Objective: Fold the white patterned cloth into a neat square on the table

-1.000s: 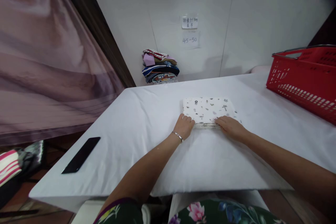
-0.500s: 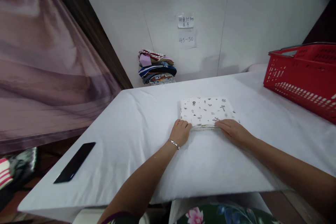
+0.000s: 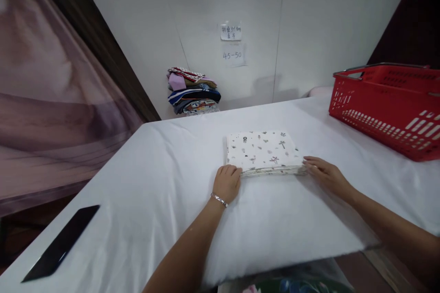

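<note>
A folded white cloth (image 3: 261,150) printed with small dark figures lies flat in the middle of the white-covered table (image 3: 165,183). My left hand (image 3: 227,183), a thin bracelet at its wrist, has its fingers curled against the cloth's near left corner. My right hand (image 3: 325,175) lies low on the table, its fingers stretched out and touching the cloth's near right corner.
A red plastic basket (image 3: 388,110) stands at the table's right. A stack of folded coloured clothes (image 3: 192,91) sits against the back wall, under two paper labels (image 3: 232,43). A black phone (image 3: 62,242) lies near the left front edge. A mauve curtain (image 3: 51,100) hangs at left.
My right hand has slid along the cloth's near edge to its right corner. My left hand stays at the left corner. The view has shifted, so things sit further left.
</note>
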`<action>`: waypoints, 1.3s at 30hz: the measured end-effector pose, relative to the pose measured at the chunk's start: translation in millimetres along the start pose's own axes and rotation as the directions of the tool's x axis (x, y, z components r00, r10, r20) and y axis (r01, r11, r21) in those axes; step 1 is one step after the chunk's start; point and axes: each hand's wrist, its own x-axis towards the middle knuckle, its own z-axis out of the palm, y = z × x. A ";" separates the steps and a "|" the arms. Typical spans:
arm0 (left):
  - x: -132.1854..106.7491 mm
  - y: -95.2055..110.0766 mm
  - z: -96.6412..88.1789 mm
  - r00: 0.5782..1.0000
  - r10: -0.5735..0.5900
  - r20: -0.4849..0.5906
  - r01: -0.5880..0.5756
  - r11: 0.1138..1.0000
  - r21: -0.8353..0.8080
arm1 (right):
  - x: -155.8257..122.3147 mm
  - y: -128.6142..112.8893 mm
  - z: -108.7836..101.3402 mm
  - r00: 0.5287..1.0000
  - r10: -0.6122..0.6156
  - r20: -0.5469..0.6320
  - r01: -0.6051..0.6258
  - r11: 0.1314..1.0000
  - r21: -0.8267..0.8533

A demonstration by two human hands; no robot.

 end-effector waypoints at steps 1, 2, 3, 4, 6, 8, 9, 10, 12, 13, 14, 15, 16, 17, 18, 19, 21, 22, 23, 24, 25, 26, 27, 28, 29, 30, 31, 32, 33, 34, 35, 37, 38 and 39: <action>-0.1 0.0 -0.1 1.000 -0.003 0.001 0.003 1.000 -0.002 | 4.0 -1.0 -0.7 0.995 0.102 0.005 -0.102 0.993 0.055; -0.1 0.0 -0.2 1.000 -0.006 0.003 0.006 1.000 -0.003 | 8.1 -2.2 -1.8 0.982 0.189 0.032 -0.191 0.977 0.095; -0.1 -0.2 -0.3 1.000 -0.010 0.005 0.010 1.000 -0.004 | 11.9 -3.9 -3.3 0.965 0.256 0.064 -0.262 0.958 0.119; 0.0 -0.3 -0.4 1.000 -0.015 0.008 0.015 1.000 -0.005 | 15.2 -6.1 -5.1 0.949 0.300 0.093 -0.310 0.942 0.130; 0.4 -0.8 -0.4 1.000 -0.022 0.014 0.022 1.000 -0.005 | 19.5 -11.5 -8.9 0.933 0.338 0.127 -0.353 0.927 0.127; 0.8 -1.3 -0.2 1.000 -0.021 0.016 0.021 1.000 -0.003 | 21.1 -17.1 -11.4 0.920 0.360 0.156 -0.379 0.918 0.115; 1.0 -1.5 -0.1 1.000 -0.020 0.015 0.020 1.000 -0.002 | 21.3 -19.5 -11.8 0.909 0.374 0.182 -0.397 0.910 0.115; 1.2 -1.7 0.1 1.000 -0.020 0.013 0.020 1.000 0.001 | 21.5 -21.4 -11.6 0.897 0.387 0.214 -0.417 0.901 0.117; 1.5 -2.0 0.3 1.000 -0.019 0.007 0.019 1.000 0.004 | 22.2 -23.6 -9.8 0.875 0.406 0.265 -0.447 0.886 0.120; 1.5 -2.1 0.4 1.000 -0.017 0.006 0.017 1.000 0.004 | 23.0 -24.2 -8.5 0.868 0.411 0.278 -0.456 0.881 0.123; 1.6 -2.3 0.5 1.000 -0.014 0.005 0.014 1.000 0.004 | 24.1 -24.6 -7.1 0.865 0.415 0.283 -0.463 0.877 0.127; 1.6 -2.4 0.6 1.000 -0.010 0.003 0.010 1.000 0.003 | 25.4 -25.1 -5.9 0.861 0.422 0.283 -0.471 0.872 0.132; 1.6 -2.5 0.6 1.000 -0.008 0.001 0.008 1.000 0.001 | 26.8 -25.6 -4.9 0.857 0.433 0.280 -0.482 0.865 0.139; 1.5 -2.6 0.6 1.000 -0.006 -0.001 0.006 1.000 -0.001 | 28.1 -26.2 -4.2 0.852 0.443 0.279 -0.494 0.857 0.150; 1.4 -2.6 0.6 1.000 -0.007 -0.002 0.007 1.000 -0.003 | 29.2 -26.9 -3.8 0.848 0.451 0.278 -0.504 0.848 0.164; 1.4 -2.6 0.5 1.000 -0.007 0.000 0.007 1.000 -0.005 | 30.0 -27.5 -3.7 0.848 0.454 0.274 -0.509 0.841 0.184; 1.3 -2.5 0.5 1.000 -0.013 0.005 0.013 1.000 -0.009 | 30.1 -28.7 -3.9 0.863 0.434 0.259 -0.493 0.838 0.236; 1.4 -2.4 0.5 1.000 -0.017 0.006 0.017 1.000 -0.011 | 29.4 -29.0 -3.9 0.872 0.420 0.250 -0.477 0.841 0.253; 1.4 -2.2 0.5 1.000 -0.022 0.006 0.022 1.000 -0.013 | 28.4 -29.2 -3.6 0.878 0.411 0.245 -0.467 0.847 0.254; 1.5 -1.9 0.5 1.000 -0.027 0.007 0.027 1.000 -0.015 | 27.2 -29.3 -3.0 0.878 0.411 0.246 -0.466 0.853 0.236; 1.6 -1.6 0.5 0.999 -0.033 0.009 0.033 0.999 -0.017 | 26.0 -29.1 -2.0 0.873 0.419 0.251 -0.471 0.858 0.206; 1.6 -1.2 0.3 0.999 -0.038 0.011 0.038 0.999 -0.020 | 24.9 -28.4 -0.8 0.866 0.430 0.256 -0.478 0.862 0.170; 1.5 -0.8 -0.1 0.999 -0.042 0.013 0.042 0.999 -0.023 | 24.0 -27.1 0.4 0.861 0.439 0.257 -0.481 0.866 0.133; 1.2 -0.4 -0.5 0.999 -0.047 0.015 0.047 0.998 -0.028 | 23.6 -25.0 1.3 0.859 0.442 0.258 -0.478 0.873 0.098; 0.9 -0.2 -1.1 0.999 -0.051 0.017 0.051 0.998 -0.033 | 23.5 -21.9 1.9 0.859 0.440 0.260 -0.470 0.880 0.064; 0.4 0.1 -1.7 0.998 -0.054 0.015 0.054 0.998 -0.040 | 23.8 -18.1 2.0 0.862 0.433 0.263 -0.454 0.891 0.021; -0.1 0.2 -2.3 0.998 -0.058 0.011 0.058 0.997 -0.047 | 24.5 -13.9 1.7 0.870 0.417 0.264 -0.424 0.905 -0.032; -0.6 0.1 -2.8 0.998 -0.063 0.005 0.063 0.996 -0.056 | 25.5 -9.9 1.2 0.884 0.391 0.258 -0.378 0.920 -0.099; -1.0 0.0 -3.3 0.998 -0.069 -0.003 0.068 0.996 -0.065 | 26.8 -6.9 0.7 0.910 0.346 0.230 -0.310 0.934 -0.176; -1.2 -0.1 -3.5 0.997 -0.076 -0.014 0.074 0.994 -0.075 | 28.4 -5.8 0.6 0.942 0.279 0.186 -0.228 0.939 -0.256; -1.2 -0.3 -3.6 0.996 -0.082 -0.026 0.080 0.993 -0.084 | 30.5 -7.2 1.1 0.973 0.185 0.138 -0.131 0.935 -0.329; -0.2 -0.6 -3.2 0.995 -0.093 -0.046 0.089 0.992 -0.094 | 36.9 -18.3 5.0 0.996 -0.033 0.078 0.063 0.907 -0.417; 0.6 -0.7 -2.7 0.993 -0.102 -0.058 0.096 0.991 -0.094 | 41.7 -27.2 8.4 0.989 -0.127 0.073 0.146 0.893 -0.426; 1.6 -0.9 -1.9 0.991 -0.112 -0.069 0.106 0.990 -0.090 | 47.7 -37.3 12.9 0.976 -0.204 0.079 0.218 0.883 -0.416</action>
